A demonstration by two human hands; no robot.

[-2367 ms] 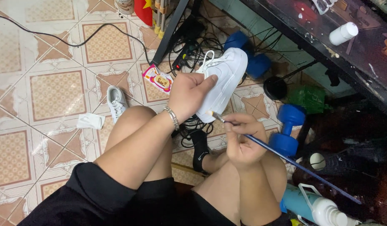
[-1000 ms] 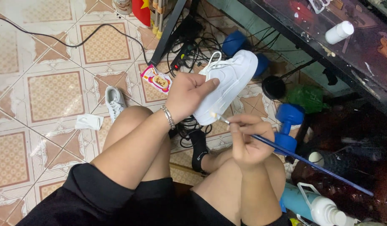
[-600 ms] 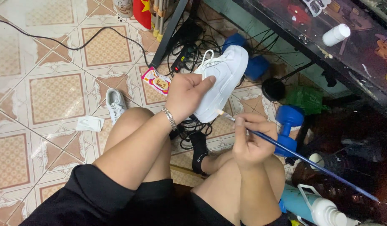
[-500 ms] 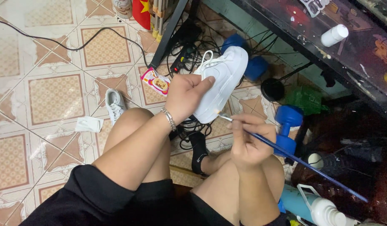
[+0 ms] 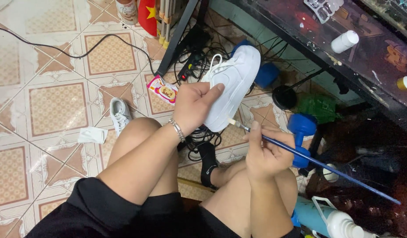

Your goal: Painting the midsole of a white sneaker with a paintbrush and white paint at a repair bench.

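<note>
Presently, a white sneaker point(image 5: 232, 83) is held up above the knees by the left hand point(image 5: 195, 103), which is closed around its heel end with the thumb laid across the upper. A long blue-handled paintbrush point(image 5: 318, 163) is pinched between the fingers of the right hand point(image 5: 266, 152), and its pale tip is set against the lower edge of the shoe near the sole. A smear onto the wrong part of the shoe is judged the main risk, caused by the brush tip slipping on the curved edge or by the shoe turning in the one-handed grip. A drip onto the bare legs or the floor is also possible if the bristles are overloaded. The long handle reaches out toward the dark worktop point(image 5: 371, 66) and the clutter below it, so a knock against these could jolt the tip. The floor point(image 5: 58, 105) is tiled in a pale and brown pattern. On it lie a second white sneaker point(image 5: 120, 115), a crumpled white tissue point(image 5: 92, 135), a small pink packet point(image 5: 163, 90), a blue dumbbell point(image 5: 301, 128) and a tangle of black cables point(image 5: 199, 53). A white bottle point(image 5: 344, 42) lies on the worktop, and a paint palette point(image 5: 322, 6) sits at its far edge.
</note>
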